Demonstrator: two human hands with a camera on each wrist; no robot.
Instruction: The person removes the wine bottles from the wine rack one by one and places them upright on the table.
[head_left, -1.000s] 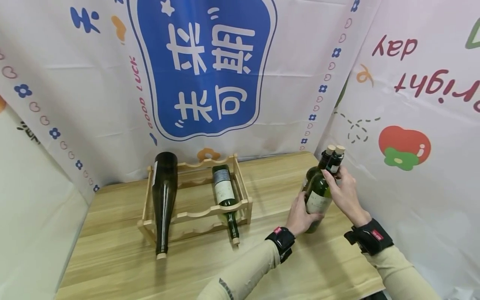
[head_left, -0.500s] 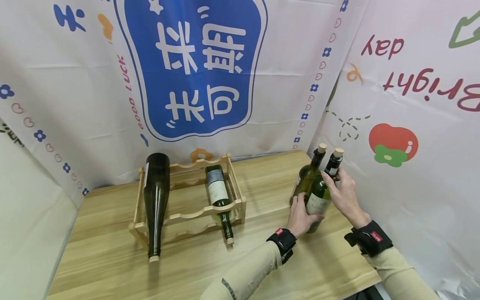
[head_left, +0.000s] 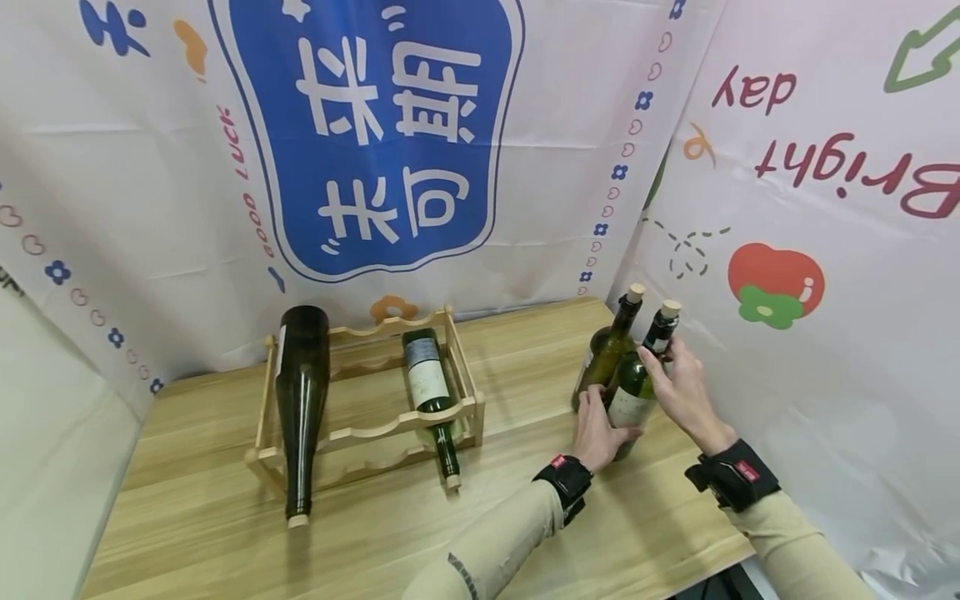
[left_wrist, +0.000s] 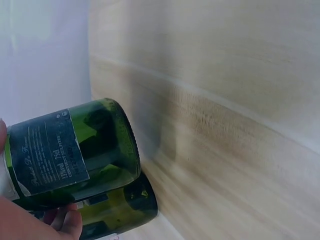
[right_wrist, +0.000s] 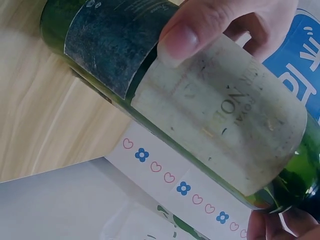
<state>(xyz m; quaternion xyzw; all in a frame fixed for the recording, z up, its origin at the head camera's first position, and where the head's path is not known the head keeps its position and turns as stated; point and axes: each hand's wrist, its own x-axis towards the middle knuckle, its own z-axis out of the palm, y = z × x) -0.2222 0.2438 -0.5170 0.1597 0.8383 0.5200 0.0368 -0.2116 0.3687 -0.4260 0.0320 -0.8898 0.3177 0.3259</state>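
Note:
A green, corked wine bottle [head_left: 628,408] with a pale label is held between my two hands at the right of the table. My left hand [head_left: 597,435] grips its lower body, thumb across the pale label in the right wrist view. Higher up, my right hand [head_left: 684,396] holds it by the shoulder and neck. The left wrist view shows the held bottle's dark blue label [left_wrist: 47,152] and its base, close by the tabletop. Just behind stands a second corked wine bottle [head_left: 606,354], its base [left_wrist: 120,210] partly covered by the held one.
A wooden wine rack [head_left: 375,435] stands left of centre on the wooden table [head_left: 525,533]. In it lie a large dark bottle [head_left: 302,392] and a smaller green bottle [head_left: 428,382], necks toward me. Printed white cloth [head_left: 555,167] hangs behind and at the sides.
The head view has turned right, so the rack and cloth sit further left. The held bottle has shifted right, away from the bottle behind it, and their necks stand further apart. Both hands keep their grip.

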